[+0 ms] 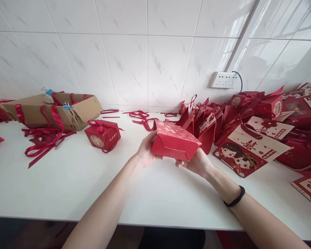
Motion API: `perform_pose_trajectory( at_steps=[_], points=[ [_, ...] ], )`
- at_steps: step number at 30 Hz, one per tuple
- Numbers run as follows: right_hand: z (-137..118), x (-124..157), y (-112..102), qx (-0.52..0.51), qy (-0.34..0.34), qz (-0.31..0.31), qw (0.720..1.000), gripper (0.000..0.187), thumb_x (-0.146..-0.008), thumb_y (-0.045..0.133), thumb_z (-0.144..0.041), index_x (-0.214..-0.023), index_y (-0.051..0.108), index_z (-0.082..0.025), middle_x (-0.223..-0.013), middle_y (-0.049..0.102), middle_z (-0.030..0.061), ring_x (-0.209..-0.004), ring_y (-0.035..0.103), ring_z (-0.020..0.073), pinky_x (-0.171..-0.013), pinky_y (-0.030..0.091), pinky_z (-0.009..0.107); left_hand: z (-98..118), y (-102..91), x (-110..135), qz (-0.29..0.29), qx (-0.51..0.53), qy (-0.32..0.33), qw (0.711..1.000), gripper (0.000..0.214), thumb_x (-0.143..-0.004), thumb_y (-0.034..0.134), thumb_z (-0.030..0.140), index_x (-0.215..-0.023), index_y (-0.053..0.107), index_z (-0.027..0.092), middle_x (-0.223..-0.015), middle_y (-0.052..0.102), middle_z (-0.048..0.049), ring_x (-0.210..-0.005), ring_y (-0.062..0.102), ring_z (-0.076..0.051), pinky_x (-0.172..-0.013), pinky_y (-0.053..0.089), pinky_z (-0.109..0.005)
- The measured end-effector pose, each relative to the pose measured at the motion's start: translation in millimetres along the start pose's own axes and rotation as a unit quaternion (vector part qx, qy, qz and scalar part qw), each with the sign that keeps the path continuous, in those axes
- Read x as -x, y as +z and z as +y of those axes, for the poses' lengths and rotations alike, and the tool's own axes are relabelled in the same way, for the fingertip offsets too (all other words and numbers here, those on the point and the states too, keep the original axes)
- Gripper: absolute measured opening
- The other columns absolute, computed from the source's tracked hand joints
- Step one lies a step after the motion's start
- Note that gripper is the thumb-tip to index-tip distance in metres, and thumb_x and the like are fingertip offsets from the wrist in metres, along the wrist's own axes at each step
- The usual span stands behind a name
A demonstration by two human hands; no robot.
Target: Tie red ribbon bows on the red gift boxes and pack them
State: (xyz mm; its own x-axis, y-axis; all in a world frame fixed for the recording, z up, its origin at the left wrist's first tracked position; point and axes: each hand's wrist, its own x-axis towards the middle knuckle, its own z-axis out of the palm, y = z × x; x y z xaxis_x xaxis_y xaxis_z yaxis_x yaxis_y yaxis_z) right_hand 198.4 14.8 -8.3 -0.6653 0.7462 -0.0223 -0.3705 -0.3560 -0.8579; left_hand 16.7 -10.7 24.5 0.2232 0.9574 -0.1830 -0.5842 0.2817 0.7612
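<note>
Between my two hands a red paper gift box (175, 140) is held tilted above the white table, its folded bottom with a slotted tab turned toward me. My left hand (148, 150) grips the box's left side, fingers curling underneath. On the other side my right hand (195, 162) grips the lower right corner, its fingertips showing below the bottom edge. A black band (234, 197) circles my right wrist. To the left stands a small closed red gift box (103, 136) with a ribbon bow, a round gold emblem and a twisted cord.
A cardboard box (85, 110) with red ribbons and blue binder clips stands at the left. Loose ribbons (48, 140) lie before it, more ribbons (138, 116) by the wall. Several red gift bags (242, 152) crowd the right side. A power strip (224, 80) is on the tiled wall.
</note>
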Motion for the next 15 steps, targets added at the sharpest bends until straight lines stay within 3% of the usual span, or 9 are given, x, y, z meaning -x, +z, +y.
perform_pose_trajectory(
  at_steps=[2,6,11,13,15],
  points=[
    [4.6,-2.1,-3.0,0.007,0.004,0.018,1.000,0.016,-0.077,0.056,-0.030,-0.081,0.065,-0.017,-0.064,0.064,0.0039,-0.053,0.058,0.0151,-0.054,0.051,0.029,-2.4,-2.1,-0.8,-0.048,-0.029,0.020,0.998,0.026,-0.072,0.062,0.039,-0.078,0.064,0.013,-0.061,0.062,-0.0037,-0.044,0.055,-0.015,-0.031,0.036,-0.023],
    [9.4,-4.2,-6.2,0.005,0.018,0.031,0.999,0.017,-0.071,0.067,-0.031,-0.083,0.066,-0.019,-0.067,0.067,0.0034,-0.058,0.061,0.0164,-0.056,0.052,0.028,-5.6,-6.3,-0.7,-0.110,-0.048,0.034,0.992,0.038,-0.061,0.073,0.041,-0.086,0.064,0.013,-0.071,0.064,-0.0042,-0.052,0.057,-0.015,-0.038,0.038,-0.023],
    [9.7,-2.2,-2.9,0.022,0.025,0.036,0.999,0.021,-0.066,0.073,-0.034,-0.076,0.065,-0.018,-0.071,0.067,0.0033,-0.060,0.061,0.0160,-0.060,0.053,0.029,-8.1,-8.0,0.8,-0.188,-0.083,0.060,0.977,0.057,-0.063,0.077,0.044,-0.111,0.059,0.019,-0.108,0.065,-0.0106,-0.092,0.064,-0.027,-0.071,0.053,-0.035],
    [10.0,-2.2,-2.1,0.044,0.009,0.052,0.998,0.021,-0.067,0.072,-0.035,-0.079,0.065,-0.019,-0.071,0.066,0.0030,-0.061,0.061,0.0157,-0.061,0.052,0.029,-8.3,-6.5,0.8,-0.188,-0.081,0.064,0.977,0.054,-0.065,0.076,0.042,-0.111,0.059,0.019,-0.110,0.065,-0.0103,-0.098,0.063,-0.029,-0.079,0.051,-0.037],
    [9.6,-2.4,-1.4,0.069,-0.045,0.089,0.993,0.022,-0.067,0.071,-0.037,-0.080,0.065,-0.020,-0.071,0.065,0.0015,-0.061,0.059,0.0148,-0.060,0.051,0.028,-7.3,-3.3,0.8,-0.142,-0.051,0.080,0.985,0.043,-0.069,0.072,0.042,-0.102,0.063,0.017,-0.099,0.068,-0.0093,-0.097,0.063,-0.028,-0.079,0.051,-0.036]
  ],
)
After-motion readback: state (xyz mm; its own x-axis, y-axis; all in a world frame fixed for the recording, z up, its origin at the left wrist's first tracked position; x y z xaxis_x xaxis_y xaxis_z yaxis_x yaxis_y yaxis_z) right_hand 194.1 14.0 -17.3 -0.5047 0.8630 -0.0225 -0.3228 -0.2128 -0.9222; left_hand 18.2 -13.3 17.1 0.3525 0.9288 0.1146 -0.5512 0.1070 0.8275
